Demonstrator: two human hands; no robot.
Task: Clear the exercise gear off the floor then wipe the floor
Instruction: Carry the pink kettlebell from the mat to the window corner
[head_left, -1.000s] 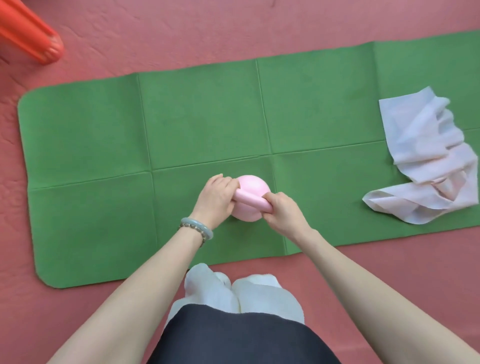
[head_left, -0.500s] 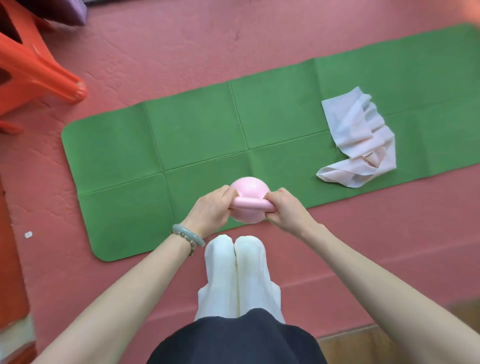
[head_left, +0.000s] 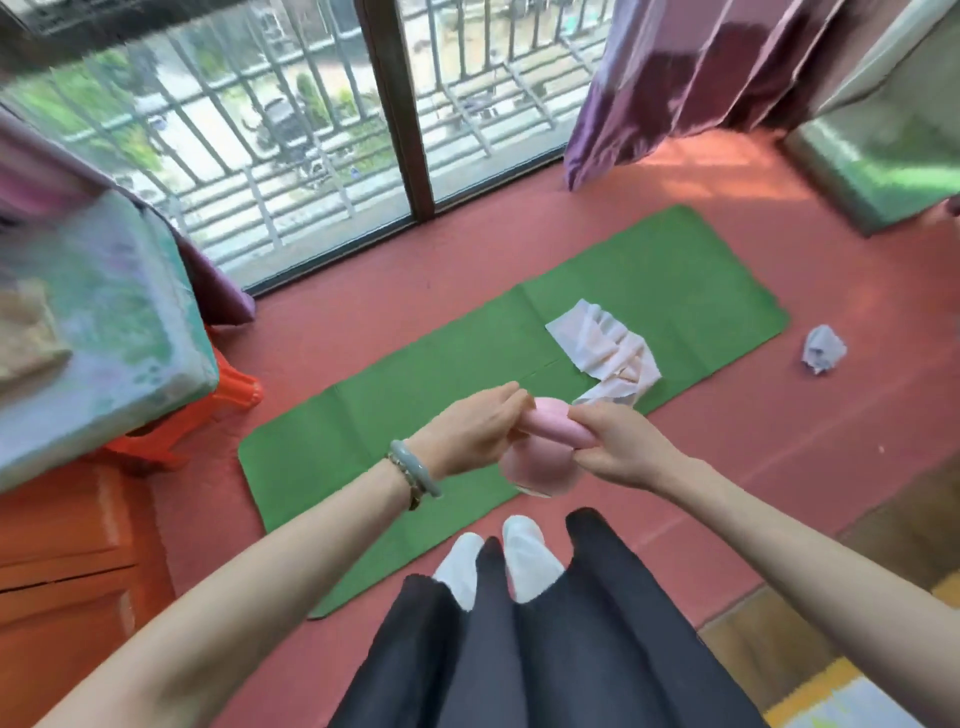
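Note:
A pink kettlebell (head_left: 540, 462) hangs in the air above the near edge of the green exercise mat (head_left: 426, 415). My left hand (head_left: 467, 431) grips the left end of its handle and my right hand (head_left: 618, 441) grips the right end. The mat lies flat on the red floor, running from near left to far right. A pale pink-white cloth (head_left: 608, 358) lies crumpled on the mat just beyond my hands. A small crumpled grey-white rag (head_left: 823, 349) sits on the floor past the mat's right end.
A table with a patterned cover (head_left: 104, 322) stands at the left over an orange stool (head_left: 208, 410). An orange cabinet (head_left: 62, 571) is at the near left. Barred windows and purple curtains (head_left: 691, 78) line the far wall. My white-socked feet (head_left: 493, 566) stand at the mat's near edge.
I have stood up, lifting the kettlebell off the mat with both hands. The view has risen and now takes in the window, table and far floor.

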